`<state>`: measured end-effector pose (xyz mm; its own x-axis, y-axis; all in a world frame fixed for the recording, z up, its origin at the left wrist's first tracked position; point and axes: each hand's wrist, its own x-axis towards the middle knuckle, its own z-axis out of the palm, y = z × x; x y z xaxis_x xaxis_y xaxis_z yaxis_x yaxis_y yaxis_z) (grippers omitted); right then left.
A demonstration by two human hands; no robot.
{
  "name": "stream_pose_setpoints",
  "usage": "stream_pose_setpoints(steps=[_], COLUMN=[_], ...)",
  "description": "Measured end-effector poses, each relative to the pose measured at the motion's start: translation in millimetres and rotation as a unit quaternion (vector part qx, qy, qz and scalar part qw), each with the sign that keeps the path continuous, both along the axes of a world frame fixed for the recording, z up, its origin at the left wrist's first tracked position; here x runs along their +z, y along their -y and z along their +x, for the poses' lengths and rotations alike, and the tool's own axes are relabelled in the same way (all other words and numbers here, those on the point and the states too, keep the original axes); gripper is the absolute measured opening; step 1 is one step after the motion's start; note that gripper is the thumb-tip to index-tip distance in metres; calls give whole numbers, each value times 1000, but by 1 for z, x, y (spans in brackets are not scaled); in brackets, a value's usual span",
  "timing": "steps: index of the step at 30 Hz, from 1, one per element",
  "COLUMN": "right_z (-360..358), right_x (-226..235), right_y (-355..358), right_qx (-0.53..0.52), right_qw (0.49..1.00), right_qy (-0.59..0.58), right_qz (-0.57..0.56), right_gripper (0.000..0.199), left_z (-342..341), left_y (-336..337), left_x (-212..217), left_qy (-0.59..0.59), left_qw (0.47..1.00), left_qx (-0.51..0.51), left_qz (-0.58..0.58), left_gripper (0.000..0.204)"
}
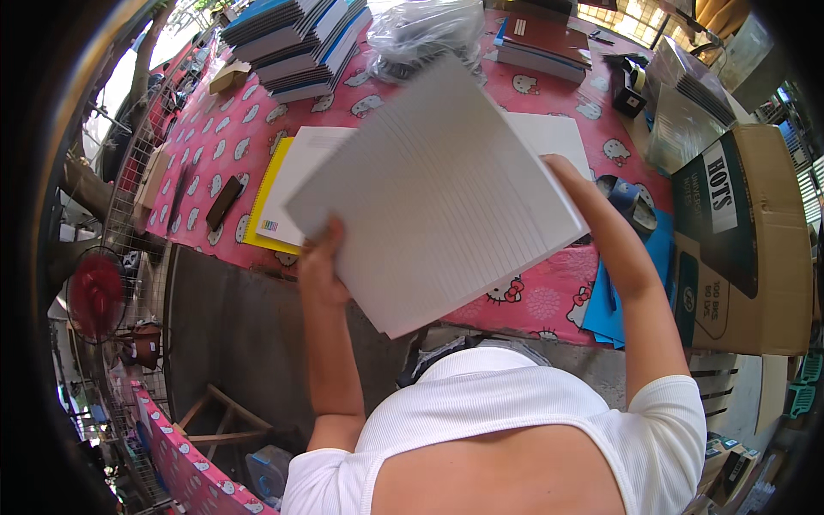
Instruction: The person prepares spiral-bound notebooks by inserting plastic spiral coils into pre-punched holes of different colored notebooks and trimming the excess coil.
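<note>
- The stack of lined paper [438, 206] is in front of me, aslant, raised over the pink patterned surface [232, 120] and reaching past its near edge; it is a little blurred.
- My left hand [322, 266] grips its lower-left edge, thumb on the ruled face, the other fingers mostly hidden.
- My right hand [565, 174] is at its right edge; the paper hides my fingertips there, so I cannot tell how tightly they close.
- Partly covered behind the stack, to the left, a white sheet [287, 184] with a small coloured mark lies over a yellow spiral notebook [266, 193]; another white page [554, 133] shows on the right.
- A dark phone-like slab [224, 202] lies left of the notebook.
- By my right forearm are a blue roll [633, 209] and blue sheets [605, 300], with a big cardboard box [747, 240] just beyond.
- Along the far side I see piled blue-covered books [296, 47], a clear plastic-wrapped bundle [425, 34], a brown-covered book [547, 41] topping a pile, and a black tape dispenser [628, 93].
- Off to my far left is a red fan [96, 294].
</note>
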<state>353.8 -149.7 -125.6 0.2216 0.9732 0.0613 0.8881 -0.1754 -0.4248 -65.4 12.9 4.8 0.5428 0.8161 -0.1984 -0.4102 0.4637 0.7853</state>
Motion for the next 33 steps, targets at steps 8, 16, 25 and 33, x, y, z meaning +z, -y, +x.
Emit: stream_pose_setpoints(steps=[8,16,25,33], right_z=[-28,-53,-11,17], right_x=[19,15,30,5], right_y=[4,2,-2,10], right_qx=[-55,-168,-134,-166], right_qw=[995,977,983,973], right_qy=[84,114,-128,-82], right_qz=[-5,68,2,138], right_gripper=[16,5,22,12], left_z=[-9,-5,-7,5], left_y=[15,20,19,16], left_x=[-70,-69,-68,-69], left_qy=[-112,-117,-112,-84], left_qw=[993,993,993,995], left_qx=[0,10,-24,-52], left_qz=[-38,-6,-12,-9], left_gripper=[28,28,39,37])
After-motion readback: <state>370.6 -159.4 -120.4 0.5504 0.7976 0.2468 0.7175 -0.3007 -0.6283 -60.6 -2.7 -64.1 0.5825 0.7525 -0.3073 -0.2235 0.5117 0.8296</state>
